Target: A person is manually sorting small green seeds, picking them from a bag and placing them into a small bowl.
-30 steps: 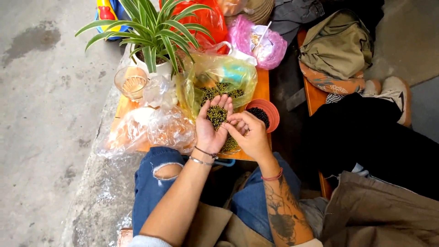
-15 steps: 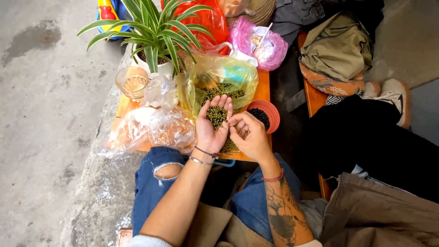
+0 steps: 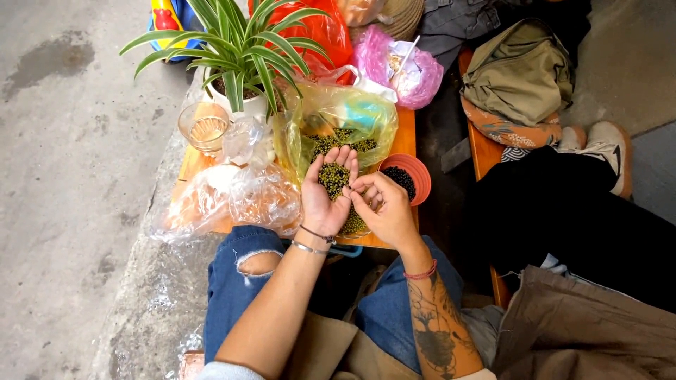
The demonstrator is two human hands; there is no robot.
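While the left hand (image 3: 325, 197) sits cupped and spread at centre frame with a heap of small green beans (image 3: 333, 177) in the palm, the right hand (image 3: 384, 211) just beside it pinches at single beans with fingertips pressed together. I'd keep that palm level so nothing rolls off, and drop the picked ones into the orange bowl (image 3: 415, 172) right of centre

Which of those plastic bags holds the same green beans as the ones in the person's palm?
The yellow bag just beyond the left hand; the pink bag and red bag show none.
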